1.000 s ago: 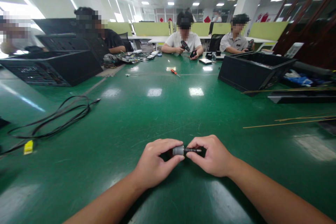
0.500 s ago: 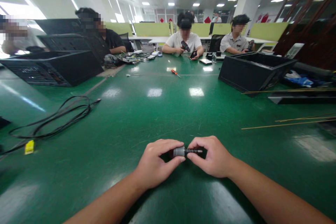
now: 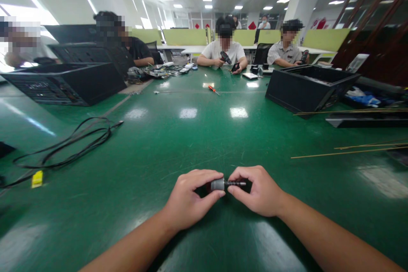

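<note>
Thumb and fingers of my left hand close around a grey metal cylinder, likely a small motor. From its right end sticks out a thin dark shaft with spiral ridges or a spring and a bright tip. My right hand pinches this shaft close to the cylinder, thumb below and index finger above. The piece lies level, low over the green table. The cylinder's left end is partly hidden in the left hand's grip.
Looped black cable with a yellow tag lies left. An orange screwdriver lies ahead. Black computer cases stand left and right. Thin yellowish rods lie at right. Several people sit across; one holds a drill.
Both hands and the piece between them stay nearly still. The view has shifted very slightly, so the background sits a little lower.
</note>
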The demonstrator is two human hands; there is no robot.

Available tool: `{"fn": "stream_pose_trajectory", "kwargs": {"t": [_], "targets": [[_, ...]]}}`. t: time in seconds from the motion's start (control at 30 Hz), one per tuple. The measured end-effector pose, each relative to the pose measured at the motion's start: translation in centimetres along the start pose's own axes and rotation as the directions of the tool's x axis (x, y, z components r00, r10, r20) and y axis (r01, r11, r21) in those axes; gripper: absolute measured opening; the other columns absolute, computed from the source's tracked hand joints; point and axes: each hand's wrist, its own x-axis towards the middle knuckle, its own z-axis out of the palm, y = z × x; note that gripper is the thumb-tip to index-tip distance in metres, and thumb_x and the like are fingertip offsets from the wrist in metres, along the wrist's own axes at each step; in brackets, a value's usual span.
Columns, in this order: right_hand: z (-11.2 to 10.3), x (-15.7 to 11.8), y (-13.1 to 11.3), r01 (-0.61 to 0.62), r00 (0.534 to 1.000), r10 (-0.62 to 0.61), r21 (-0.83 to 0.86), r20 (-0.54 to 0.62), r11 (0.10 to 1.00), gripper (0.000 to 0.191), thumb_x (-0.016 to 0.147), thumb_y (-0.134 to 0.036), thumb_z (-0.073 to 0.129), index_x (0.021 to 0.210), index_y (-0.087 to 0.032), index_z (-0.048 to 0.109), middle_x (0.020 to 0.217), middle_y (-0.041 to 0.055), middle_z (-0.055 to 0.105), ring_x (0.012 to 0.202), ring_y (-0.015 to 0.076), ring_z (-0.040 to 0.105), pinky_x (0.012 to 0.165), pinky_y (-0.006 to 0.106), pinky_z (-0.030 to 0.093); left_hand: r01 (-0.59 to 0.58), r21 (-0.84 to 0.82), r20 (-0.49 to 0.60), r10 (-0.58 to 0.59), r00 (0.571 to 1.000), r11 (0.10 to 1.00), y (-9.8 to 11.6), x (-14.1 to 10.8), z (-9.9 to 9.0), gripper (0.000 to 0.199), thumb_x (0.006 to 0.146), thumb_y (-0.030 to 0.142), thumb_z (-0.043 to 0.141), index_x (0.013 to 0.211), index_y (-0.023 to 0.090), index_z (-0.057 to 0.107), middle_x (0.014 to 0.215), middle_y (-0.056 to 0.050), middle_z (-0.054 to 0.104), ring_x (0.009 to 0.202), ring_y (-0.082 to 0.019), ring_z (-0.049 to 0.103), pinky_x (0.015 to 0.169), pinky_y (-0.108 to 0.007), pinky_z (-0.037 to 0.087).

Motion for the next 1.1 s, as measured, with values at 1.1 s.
{"fn": "stream_pose_trajectory", "kwargs": {"t": [1.1], "targets": [[-0.22,0.12,-0.05,-0.01,1.0,0.011,-0.023,0.011,1.0,0.005,0.084,-0.022,0.067,0.084,-0.019,0.07,0.072,0.0004,0.07,0.065,0.0153,0.062,0.062,0.025,0.043,0.007,0.025,-0.011,-0.007,1.0,1.0,-0.09,0.03,-0.24,0.025,0.08,0.023,0.078,0.105,0.023,0.076,0.097,-0.005,0.08,0.085,-0.021,0.076,0.078,-0.03,0.061]]}}
